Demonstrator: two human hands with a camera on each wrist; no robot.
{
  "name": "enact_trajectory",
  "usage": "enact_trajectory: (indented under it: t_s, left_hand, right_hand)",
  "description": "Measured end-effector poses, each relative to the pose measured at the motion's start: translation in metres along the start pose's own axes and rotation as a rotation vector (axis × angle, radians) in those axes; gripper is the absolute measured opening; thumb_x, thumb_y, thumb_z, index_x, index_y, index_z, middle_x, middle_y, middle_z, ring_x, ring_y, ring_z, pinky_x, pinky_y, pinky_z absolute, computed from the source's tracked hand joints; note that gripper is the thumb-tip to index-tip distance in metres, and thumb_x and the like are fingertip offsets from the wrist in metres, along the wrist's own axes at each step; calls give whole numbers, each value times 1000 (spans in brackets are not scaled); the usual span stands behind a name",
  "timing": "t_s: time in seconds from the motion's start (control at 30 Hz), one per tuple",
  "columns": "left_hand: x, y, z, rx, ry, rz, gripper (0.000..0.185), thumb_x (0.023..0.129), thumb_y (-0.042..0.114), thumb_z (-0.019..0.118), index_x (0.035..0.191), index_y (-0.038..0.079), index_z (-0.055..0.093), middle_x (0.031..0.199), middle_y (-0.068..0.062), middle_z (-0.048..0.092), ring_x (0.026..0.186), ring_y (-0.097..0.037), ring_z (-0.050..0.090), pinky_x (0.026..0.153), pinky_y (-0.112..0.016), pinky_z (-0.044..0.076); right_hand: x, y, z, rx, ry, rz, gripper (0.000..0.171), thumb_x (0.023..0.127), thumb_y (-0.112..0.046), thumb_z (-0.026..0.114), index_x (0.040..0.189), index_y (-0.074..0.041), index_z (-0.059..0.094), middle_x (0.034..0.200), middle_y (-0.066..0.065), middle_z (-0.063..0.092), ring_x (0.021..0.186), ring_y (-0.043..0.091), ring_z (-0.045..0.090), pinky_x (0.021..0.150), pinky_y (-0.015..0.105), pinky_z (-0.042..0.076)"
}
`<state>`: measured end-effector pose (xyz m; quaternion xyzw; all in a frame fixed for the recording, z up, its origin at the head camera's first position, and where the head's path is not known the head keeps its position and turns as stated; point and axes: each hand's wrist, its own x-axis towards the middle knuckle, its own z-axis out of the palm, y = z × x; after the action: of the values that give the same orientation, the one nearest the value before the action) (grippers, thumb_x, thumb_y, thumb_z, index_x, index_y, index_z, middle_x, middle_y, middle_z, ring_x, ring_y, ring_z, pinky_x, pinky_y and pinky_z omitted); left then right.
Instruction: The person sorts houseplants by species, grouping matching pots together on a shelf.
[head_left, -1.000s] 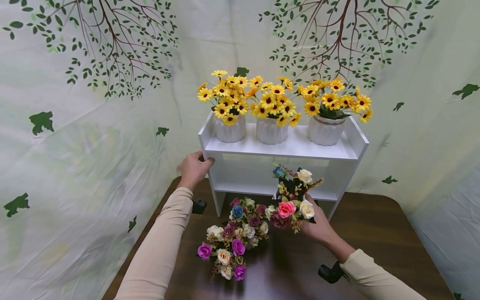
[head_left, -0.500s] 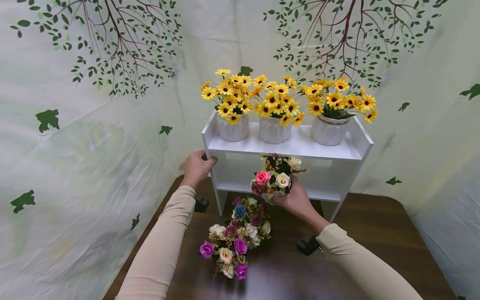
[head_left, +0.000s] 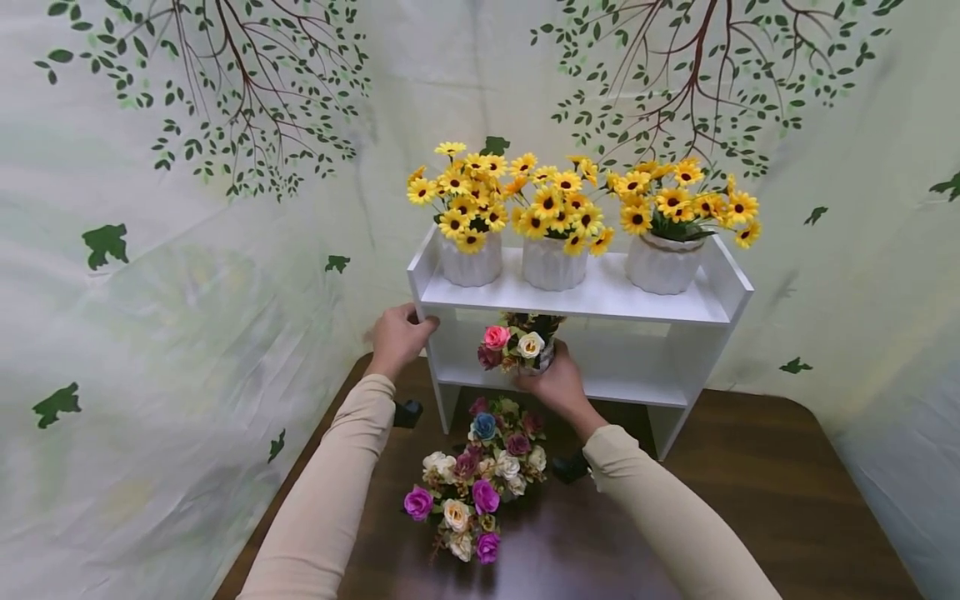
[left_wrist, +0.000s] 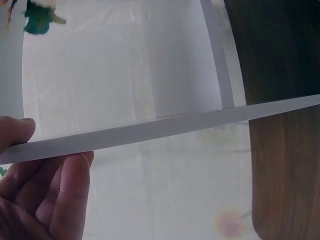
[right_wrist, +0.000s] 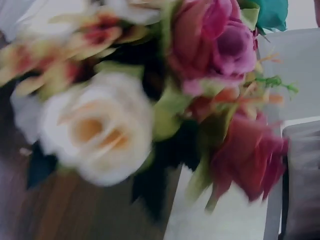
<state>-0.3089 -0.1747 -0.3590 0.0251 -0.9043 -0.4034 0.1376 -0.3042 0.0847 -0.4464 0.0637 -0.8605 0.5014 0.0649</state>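
Observation:
My left hand (head_left: 400, 342) pinches the left side panel of a white two-tier shelf (head_left: 600, 307). In the left wrist view, thumb and fingers lie on opposite faces of the panel's edge (left_wrist: 150, 131). My right hand (head_left: 558, 385) grips a pot of artificial roses (head_left: 531, 345), pink, cream and dark red. It holds the pot at the opening of the lower tier, left of its middle; the upper blooms are hidden under the top board. Blurred roses (right_wrist: 95, 130) fill the right wrist view, where the right hand's grip does not show.
Three white pots of yellow daisies (head_left: 553, 265) line the top tier. On the brown table (head_left: 780, 492), in front of the shelf, stand two more rose arrangements, one with a blue rose (head_left: 484, 426) and one with purple roses (head_left: 485, 497). A leaf-printed curtain (head_left: 247, 250) hangs behind.
My right hand has carried the rose pot left and inward, from in front of the shelf to under the top board. The left hand keeps its hold on the side panel.

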Motion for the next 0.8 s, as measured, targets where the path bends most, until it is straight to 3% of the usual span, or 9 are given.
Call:
enact_trajectory:
  t_s: [0.23,0.47,0.63,0.8]
  left_hand:
    - [-1,-1,2,46,26,5,32,85,26,65,106,2,73,103,-18,76,88,-31,71,66,-31,49]
    - [2,1,3,38,31,10,33,84,25,65,107,2,73,103,-19,76,88,-31,72,65,-32,52]
    - [3,4,4,28,13,22,32,84,24,65,106,2,73,103,-19,76,87,-30,71,63,-29,50]
    - [2,0,5,31,12,-9,31,85,24,65,106,2,73,104,-18,75,88,-29,70,64,-29,50]
  right_hand:
    - [19,-7,20,109,41,37,97,71,-22,83,148,4,30,143,28,51,132,40,52,107,50,44]
    - [40,-15,36,247,130,24,86,65,-10,84,138,8,42,134,26,57,126,38,56,108,45,44]
    - [46,-24,47,264,134,61,81,65,-7,85,135,5,46,133,23,60,125,35,57,108,43,44]
    - [48,-35,61,287,102,62,78,65,-8,84,133,6,48,131,23,62,123,35,59,107,43,45]
